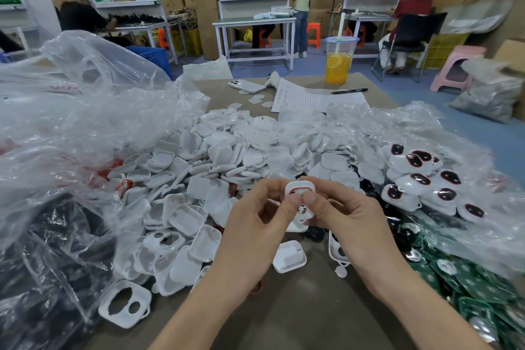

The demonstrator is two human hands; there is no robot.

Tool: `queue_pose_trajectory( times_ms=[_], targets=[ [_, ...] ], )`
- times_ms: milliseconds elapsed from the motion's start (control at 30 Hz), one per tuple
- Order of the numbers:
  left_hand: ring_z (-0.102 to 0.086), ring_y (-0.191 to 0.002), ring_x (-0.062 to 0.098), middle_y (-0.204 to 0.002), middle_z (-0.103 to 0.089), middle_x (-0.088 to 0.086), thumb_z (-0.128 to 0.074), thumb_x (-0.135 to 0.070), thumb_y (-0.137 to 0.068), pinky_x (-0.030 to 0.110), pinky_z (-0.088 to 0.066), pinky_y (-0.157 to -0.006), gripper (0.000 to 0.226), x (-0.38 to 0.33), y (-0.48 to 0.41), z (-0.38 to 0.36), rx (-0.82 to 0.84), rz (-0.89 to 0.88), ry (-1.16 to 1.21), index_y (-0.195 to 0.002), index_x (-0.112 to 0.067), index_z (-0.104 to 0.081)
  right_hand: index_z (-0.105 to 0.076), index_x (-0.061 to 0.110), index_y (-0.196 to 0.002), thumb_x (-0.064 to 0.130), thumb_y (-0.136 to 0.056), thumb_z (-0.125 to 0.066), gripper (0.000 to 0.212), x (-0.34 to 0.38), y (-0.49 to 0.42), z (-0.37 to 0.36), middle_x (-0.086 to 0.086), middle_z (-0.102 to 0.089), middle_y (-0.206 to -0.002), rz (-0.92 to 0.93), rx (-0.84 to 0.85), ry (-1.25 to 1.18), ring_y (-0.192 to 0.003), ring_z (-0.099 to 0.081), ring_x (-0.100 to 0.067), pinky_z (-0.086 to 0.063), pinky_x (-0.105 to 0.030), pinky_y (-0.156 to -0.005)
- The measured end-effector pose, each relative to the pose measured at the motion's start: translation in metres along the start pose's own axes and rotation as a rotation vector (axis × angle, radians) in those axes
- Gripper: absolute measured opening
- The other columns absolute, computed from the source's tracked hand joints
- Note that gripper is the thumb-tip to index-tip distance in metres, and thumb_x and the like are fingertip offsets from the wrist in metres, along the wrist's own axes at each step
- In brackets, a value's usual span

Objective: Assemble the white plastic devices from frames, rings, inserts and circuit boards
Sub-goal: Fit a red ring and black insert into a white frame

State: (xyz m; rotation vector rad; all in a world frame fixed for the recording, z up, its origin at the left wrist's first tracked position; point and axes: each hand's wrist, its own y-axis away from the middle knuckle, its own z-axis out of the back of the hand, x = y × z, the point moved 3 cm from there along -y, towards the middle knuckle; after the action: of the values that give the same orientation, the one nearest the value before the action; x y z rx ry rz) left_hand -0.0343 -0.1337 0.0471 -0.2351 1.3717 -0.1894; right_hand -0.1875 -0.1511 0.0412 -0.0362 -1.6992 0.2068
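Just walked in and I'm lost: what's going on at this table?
A person is assembling small white devices. The left hand and right hand together pinch one white frame with a red ring in it, above the table. Loose white parts are heaped behind; units with dark inserts lie right, green circuit boards nearer.

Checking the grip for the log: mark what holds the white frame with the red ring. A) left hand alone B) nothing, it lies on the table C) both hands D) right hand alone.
C: the left hand and the right hand both pinch the white frame between thumb and fingers.
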Motion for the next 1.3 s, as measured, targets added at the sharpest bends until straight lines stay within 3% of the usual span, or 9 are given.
queue_pose_trajectory(
  times_ms=[367,433,567,700,767,900,1033,1167,1300],
  targets=[
    [-0.068,-0.083,0.015,-0.091,-0.073,-0.009,-0.059,-0.066,-0.087,0.041,-0.057,-0.076,0.030,0.0018,0.0010,-0.0008,-0.036,-0.028,0.000,-0.093,-0.038,-0.068,-0.078,0.032,-0.099,0.043,-0.080,-0.076,0.021,0.0037,0.0034,-0.0039,0.000,-0.075,-0.085,-0.001,0.042,0.086,-0.085,-0.071,-0.018,-0.054,-0.016,-0.077],
    [-0.068,-0.083,0.016,-0.090,-0.073,-0.009,-0.059,-0.066,-0.085,0.046,-0.058,-0.077,0.031,0.0017,0.0006,-0.0015,-0.044,-0.028,0.000,-0.091,-0.037,-0.066,-0.078,0.034,-0.098,0.044,-0.080,-0.075,0.021,0.0036,0.0032,-0.0031,0.001,-0.074,-0.083,0.006,0.039,0.106,-0.081,-0.069,-0.015,-0.054,-0.016,-0.076],
    [-0.066,-0.078,0.016,-0.088,-0.073,-0.010,-0.063,-0.061,-0.089,0.045,-0.056,-0.073,0.023,0.0016,-0.0003,-0.0017,-0.055,-0.020,-0.008,-0.088,-0.038,-0.064,-0.078,0.035,-0.097,0.046,-0.079,-0.073,0.022,0.0017,0.0025,-0.0019,-0.003,-0.072,-0.083,0.014,0.036,0.127,-0.087,-0.067,-0.028,-0.058,-0.025,-0.082],
    [-0.067,-0.078,0.018,-0.086,-0.073,-0.010,-0.063,-0.052,-0.094,0.053,-0.058,-0.075,0.016,0.0014,-0.0002,-0.0007,-0.057,-0.016,-0.015,-0.087,-0.038,-0.064,-0.078,0.033,-0.095,0.045,-0.078,-0.073,0.022,0.0031,0.0028,-0.0036,-0.008,-0.070,-0.084,0.030,0.049,0.098,-0.082,-0.068,-0.021,-0.055,-0.016,-0.072],
    [-0.067,-0.076,0.021,-0.084,-0.073,-0.010,-0.063,-0.054,-0.093,0.050,-0.058,-0.074,0.017,0.0007,0.0002,0.0004,-0.059,-0.018,-0.017,-0.088,-0.038,-0.064,-0.079,0.032,-0.095,0.041,-0.080,-0.072,0.019,0.0036,0.0027,-0.0040,-0.004,-0.071,-0.082,0.040,0.048,0.080,-0.078,-0.069,-0.010,-0.054,-0.015,-0.071],
    [-0.065,-0.076,0.007,-0.088,-0.073,-0.014,-0.063,-0.050,-0.094,0.030,-0.049,-0.071,0.013,0.0013,0.0010,-0.0004,-0.061,-0.027,-0.008,-0.088,-0.039,-0.065,-0.079,0.034,-0.097,0.045,-0.074,-0.072,0.026,0.0013,0.0029,-0.0034,-0.003,-0.075,-0.085,0.065,-0.013,0.063,-0.081,-0.070,-0.011,-0.056,-0.020,-0.073],
    [-0.065,-0.072,0.004,-0.085,-0.072,-0.018,-0.063,-0.044,-0.096,0.028,-0.048,-0.068,0.006,0.0034,0.0011,-0.0052,-0.033,-0.032,-0.051,-0.090,-0.044,-0.063,-0.078,0.036,-0.100,0.039,-0.081,-0.068,0.022,0.0005,0.0033,-0.0009,-0.001,-0.076,-0.091,0.088,-0.049,0.091,-0.085,-0.071,-0.014,-0.058,-0.025,-0.081],
    [-0.068,-0.079,0.008,-0.086,-0.073,-0.014,-0.061,-0.051,-0.090,0.039,-0.057,-0.075,0.009,0.0070,0.0021,-0.0066,-0.019,-0.056,-0.091,-0.098,-0.046,-0.064,-0.078,0.037,-0.097,0.023,-0.091,-0.066,0.019,0.0015,0.0025,0.0003,0.009,-0.076,-0.094,0.122,-0.096,0.119,-0.083,-0.069,-0.005,-0.054,-0.018,-0.080],
    [-0.070,-0.083,0.002,-0.086,-0.073,-0.021,-0.060,-0.054,-0.087,0.024,-0.056,-0.071,0.012,0.0091,0.0022,-0.0069,-0.051,-0.098,-0.138,-0.099,-0.051,-0.062,-0.074,0.046,-0.095,0.019,-0.094,-0.065,0.029,0.0022,0.0025,-0.0016,0.017,-0.074,-0.092,0.151,-0.112,0.174,-0.078,-0.065,0.002,-0.050,-0.013,-0.073]
  ],
)
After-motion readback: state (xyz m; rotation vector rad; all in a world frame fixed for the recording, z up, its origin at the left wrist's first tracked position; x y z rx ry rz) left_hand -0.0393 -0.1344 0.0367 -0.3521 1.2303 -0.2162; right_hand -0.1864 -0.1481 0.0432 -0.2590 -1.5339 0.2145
